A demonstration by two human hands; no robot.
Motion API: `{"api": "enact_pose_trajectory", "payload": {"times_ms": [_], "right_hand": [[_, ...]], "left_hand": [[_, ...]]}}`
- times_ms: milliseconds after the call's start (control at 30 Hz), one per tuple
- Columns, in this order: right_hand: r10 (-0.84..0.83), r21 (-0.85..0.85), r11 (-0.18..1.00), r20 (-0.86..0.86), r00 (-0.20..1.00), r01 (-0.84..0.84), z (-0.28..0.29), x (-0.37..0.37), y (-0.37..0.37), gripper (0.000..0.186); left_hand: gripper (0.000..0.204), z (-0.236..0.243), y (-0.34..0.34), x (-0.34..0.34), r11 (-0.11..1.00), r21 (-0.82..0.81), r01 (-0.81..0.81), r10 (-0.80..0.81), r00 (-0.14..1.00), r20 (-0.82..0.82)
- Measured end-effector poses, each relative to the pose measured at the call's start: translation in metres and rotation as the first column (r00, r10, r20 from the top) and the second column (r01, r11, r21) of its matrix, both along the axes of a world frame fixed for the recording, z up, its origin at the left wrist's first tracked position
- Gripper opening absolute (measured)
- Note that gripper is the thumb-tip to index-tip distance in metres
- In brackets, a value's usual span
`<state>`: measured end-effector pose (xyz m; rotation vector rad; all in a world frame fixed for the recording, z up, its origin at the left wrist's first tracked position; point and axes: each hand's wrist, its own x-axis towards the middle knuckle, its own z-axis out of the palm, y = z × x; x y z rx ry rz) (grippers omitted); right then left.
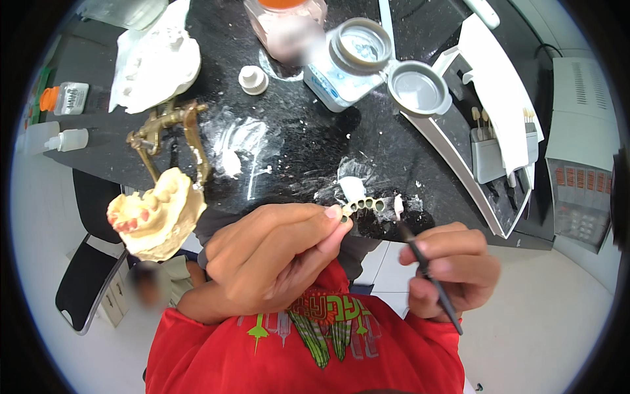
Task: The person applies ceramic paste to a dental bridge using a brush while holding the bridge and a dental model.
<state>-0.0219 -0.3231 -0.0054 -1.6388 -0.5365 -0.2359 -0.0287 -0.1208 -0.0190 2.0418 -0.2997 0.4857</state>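
Observation:
My left hand (272, 253) is closed, pinching one end of a curved dental bridge framework (364, 202) with several hollow units, held over the front edge of the black desk. My right hand (453, 262) grips a slim dark brush (436, 289); its tip, loaded with white paste, points up just right of the framework. A small white mound (351, 188) of paste lies behind the framework. To the left, a cream plaster dental model (154, 220) with red parts hangs at the front edge on a brass articulator (197, 141).
The dark desk (302, 157) holds a grey-lidded jar (338, 88), an orange-lidded jar (275, 26), a white cap (252, 80), a plaster piece (151, 62), small bottles (65, 138) and a white tray (433, 138) with shade tabs. Behind me another person (167, 279) is near a black chair (79, 282).

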Motion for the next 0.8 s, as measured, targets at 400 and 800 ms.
{"api": "enact_pose_trajectory", "payload": {"times_ms": [400, 800], "right_hand": [[-0.049, -0.25, 0.962, 0.243, 0.969, 0.111, 0.118, 0.098, 0.059, 0.027], [0.204, -0.749, 0.663, 0.195, 0.959, 0.011, 0.126, 0.222, 0.224, 0.018]], "left_hand": [[0.019, -0.014, 0.009, 0.002, 0.994, -0.104, 0.04, -0.021, 0.985, 0.171], [0.023, -0.031, 0.014, -0.002, 0.95, -0.115, 0.291, -0.269, 0.947, 0.174]]}}
